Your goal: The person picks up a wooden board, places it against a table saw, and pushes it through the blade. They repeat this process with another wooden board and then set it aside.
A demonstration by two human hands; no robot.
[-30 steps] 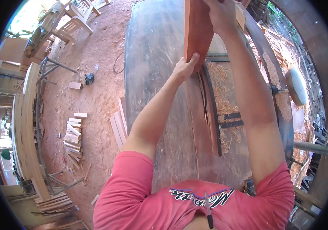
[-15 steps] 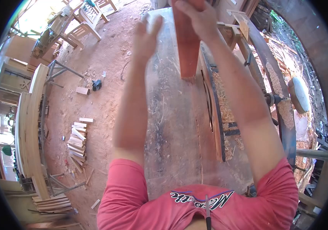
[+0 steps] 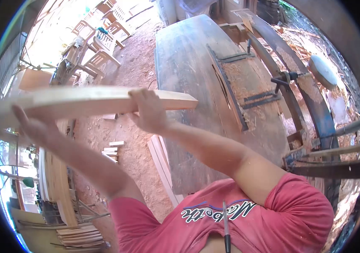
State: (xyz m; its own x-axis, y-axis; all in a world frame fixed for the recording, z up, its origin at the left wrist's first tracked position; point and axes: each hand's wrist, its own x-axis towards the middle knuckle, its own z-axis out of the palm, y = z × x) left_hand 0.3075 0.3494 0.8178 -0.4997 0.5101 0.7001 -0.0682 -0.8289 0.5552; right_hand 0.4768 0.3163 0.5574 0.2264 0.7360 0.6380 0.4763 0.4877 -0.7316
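Observation:
A long pale wooden plank [image 3: 91, 101] is held up off the workbench [image 3: 188, 55], reaching from the bench's left side out over the dirt floor. My right hand [image 3: 148, 111] grips it near its right end, fingers over the top edge. Further left, my left hand [image 3: 38, 128] supports the plank from below, thumb up along its near side; some of its fingers are hidden and the plank's far left end is blurred.
A dark metal-edged frame [image 3: 226, 86] with wood shavings lies on the bench. A clamp [image 3: 284, 78] sits on the right-hand rail. Stacked boards [image 3: 55, 185] stand at left, short offcuts [image 3: 111, 149] lie on the floor, and wooden chairs [image 3: 102, 61] stand beyond.
Earlier a reddish-looking plank was upright over the bench in my right hand, my left hand apart from it. Now both hands hold a pale plank swung to the left, and my view has turned.

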